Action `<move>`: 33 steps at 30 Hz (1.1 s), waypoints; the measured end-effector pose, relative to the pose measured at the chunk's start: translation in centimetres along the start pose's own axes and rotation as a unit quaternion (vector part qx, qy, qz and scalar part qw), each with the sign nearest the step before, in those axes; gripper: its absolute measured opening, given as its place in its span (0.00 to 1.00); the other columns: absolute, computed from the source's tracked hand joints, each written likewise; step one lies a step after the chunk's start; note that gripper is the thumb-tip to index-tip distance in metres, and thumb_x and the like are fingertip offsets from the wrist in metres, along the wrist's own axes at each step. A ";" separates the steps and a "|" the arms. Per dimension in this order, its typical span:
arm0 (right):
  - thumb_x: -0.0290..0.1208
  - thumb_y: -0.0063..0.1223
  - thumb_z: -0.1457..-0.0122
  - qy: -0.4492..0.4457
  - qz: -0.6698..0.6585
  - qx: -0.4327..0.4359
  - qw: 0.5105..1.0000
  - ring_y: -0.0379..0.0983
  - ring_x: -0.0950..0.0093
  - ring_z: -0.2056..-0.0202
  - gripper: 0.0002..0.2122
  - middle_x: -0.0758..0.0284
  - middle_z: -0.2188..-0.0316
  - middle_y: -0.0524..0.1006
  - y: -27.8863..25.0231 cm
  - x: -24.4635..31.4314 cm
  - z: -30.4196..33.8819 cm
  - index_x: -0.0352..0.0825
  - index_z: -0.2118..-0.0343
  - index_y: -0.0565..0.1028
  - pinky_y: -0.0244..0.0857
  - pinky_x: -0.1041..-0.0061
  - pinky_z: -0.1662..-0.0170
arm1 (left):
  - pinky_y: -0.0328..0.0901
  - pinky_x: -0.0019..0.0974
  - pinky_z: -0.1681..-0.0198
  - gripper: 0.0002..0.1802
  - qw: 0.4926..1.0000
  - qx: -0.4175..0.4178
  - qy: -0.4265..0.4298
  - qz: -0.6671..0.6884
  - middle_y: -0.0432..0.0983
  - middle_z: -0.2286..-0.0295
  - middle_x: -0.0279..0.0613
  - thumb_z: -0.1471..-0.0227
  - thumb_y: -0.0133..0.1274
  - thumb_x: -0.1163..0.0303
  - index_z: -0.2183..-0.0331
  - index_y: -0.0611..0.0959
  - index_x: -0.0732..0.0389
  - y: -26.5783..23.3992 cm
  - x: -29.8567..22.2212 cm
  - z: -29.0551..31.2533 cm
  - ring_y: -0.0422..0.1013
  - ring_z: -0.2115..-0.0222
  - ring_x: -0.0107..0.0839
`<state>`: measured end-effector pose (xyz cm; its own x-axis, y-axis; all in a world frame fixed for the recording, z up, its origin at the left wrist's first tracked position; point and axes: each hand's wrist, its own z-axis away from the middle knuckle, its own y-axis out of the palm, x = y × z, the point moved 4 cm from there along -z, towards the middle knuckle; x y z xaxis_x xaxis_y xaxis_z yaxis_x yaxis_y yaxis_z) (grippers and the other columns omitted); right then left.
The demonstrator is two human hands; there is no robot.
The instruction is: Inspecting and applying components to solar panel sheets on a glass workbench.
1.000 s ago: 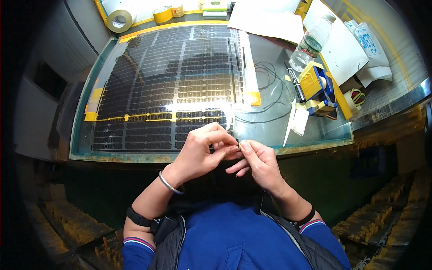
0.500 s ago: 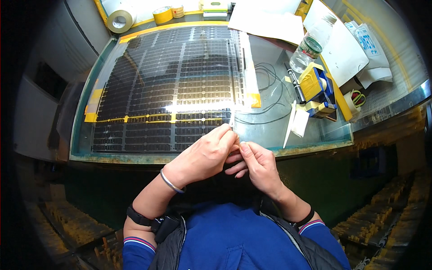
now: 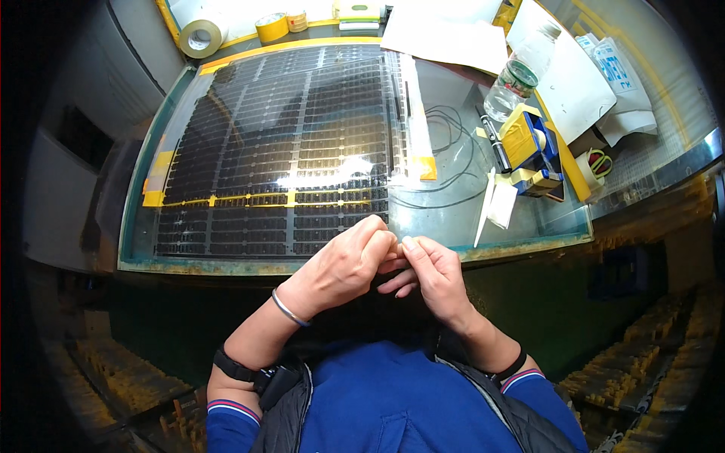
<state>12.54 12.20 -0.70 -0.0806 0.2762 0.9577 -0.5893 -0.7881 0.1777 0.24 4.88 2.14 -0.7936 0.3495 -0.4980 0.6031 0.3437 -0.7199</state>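
My left hand (image 3: 343, 260) is closed, with thumb and bent fingers pinched together just over the near edge of the glass-topped table (image 3: 453, 245). Close against it, my right hand (image 3: 434, 275) pinches thumb to forefinger, its other fingers loosely curled. Whatever lies between the fingertips is too small or hidden to make out. Beyond my left hand a dark film sheet (image 3: 264, 158) with a grid of rows and columns lies flat on the glass. A narrow yellow strip (image 3: 253, 200) crosses its nearer part, and bright lamp glare covers some of it.
Right of the sheet lie a coiled black thread (image 3: 468, 155), a white stick (image 3: 485, 208), a small white packet (image 3: 501, 206) and a black pen (image 3: 495, 140). A blue tape dispenser (image 3: 547, 155) and a clear jar (image 3: 513, 90) stand behind. Tape rolls (image 3: 202, 38) sit along the back.
My left hand has shifted slightly down toward me, its fingertips now lower. A thin pale strip above them no longer shows. My right hand is almost unmoved.
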 end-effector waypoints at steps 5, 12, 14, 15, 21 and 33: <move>0.37 0.39 0.33 0.001 0.003 0.013 1.000 0.79 0.74 0.75 0.14 0.63 0.72 0.78 0.0 0.1 -0.1 0.30 0.65 0.71 0.67 0.85 0.78 | 0.68 0.37 0.69 0.10 0.999 -0.020 0.028 -0.028 0.66 0.72 0.46 0.57 0.54 0.80 0.69 0.72 0.67 0.0 -0.3 0.3 0.69 0.73 0.41; 0.37 0.40 0.33 0.006 -0.001 -0.010 1.000 0.78 0.75 0.78 0.13 0.62 0.73 0.78 -0.1 -0.2 -0.1 0.30 0.65 0.70 0.65 0.86 0.81 | 0.70 0.32 0.70 0.17 0.971 -0.094 -0.133 0.173 0.76 0.73 0.41 0.54 0.59 0.80 0.58 0.81 0.64 -1.5 1.4 0.6 0.74 0.74 0.28; 0.37 0.41 0.33 0.004 -0.001 -0.009 1.000 0.78 0.75 0.78 0.13 0.62 0.74 0.78 -0.1 -0.2 -0.1 0.30 0.65 0.70 0.65 0.86 0.81 | 0.69 0.30 0.71 0.11 0.976 -0.049 -0.119 0.178 0.76 0.74 0.39 0.55 0.60 0.79 0.64 0.85 0.62 -1.5 1.2 0.3 0.74 0.74 0.28; 0.37 0.41 0.33 0.003 0.000 -0.006 1.000 0.78 0.75 0.78 0.13 0.62 0.74 0.78 -0.1 -0.2 -0.1 0.30 0.65 0.71 0.65 0.86 0.81 | 0.68 0.29 0.72 0.08 0.974 -0.051 -0.124 0.183 0.75 0.75 0.39 0.56 0.61 0.78 0.68 0.86 0.60 -1.4 1.2 0.2 0.73 0.75 0.28; 0.37 0.41 0.33 0.005 0.021 -0.005 1.000 0.78 0.75 0.78 0.13 0.63 0.75 0.78 -0.1 0.0 -0.1 0.30 0.65 0.71 0.65 0.85 0.81 | 0.66 0.34 0.73 0.04 0.973 0.037 -0.136 0.184 0.71 0.74 0.42 0.54 0.59 0.77 0.72 0.81 0.65 -1.4 1.0 -0.7 0.71 0.77 0.32; 0.35 0.41 0.33 -0.013 0.017 -0.021 1.000 0.78 0.76 0.79 0.12 0.65 0.76 0.77 0.0 0.0 -0.1 0.30 0.67 0.70 0.63 0.87 0.83 | 0.68 0.37 0.70 0.16 0.995 -0.061 -0.012 0.074 0.71 0.70 0.47 0.57 0.58 0.83 0.62 0.76 0.67 -0.7 -0.1 0.4 0.72 0.73 0.41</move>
<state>12.46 12.27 -0.73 -0.0803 0.2345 0.9688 -0.6206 -0.7723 0.1355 -0.14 4.21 2.50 -0.6958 0.3834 -0.6074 0.7180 0.3928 -0.5746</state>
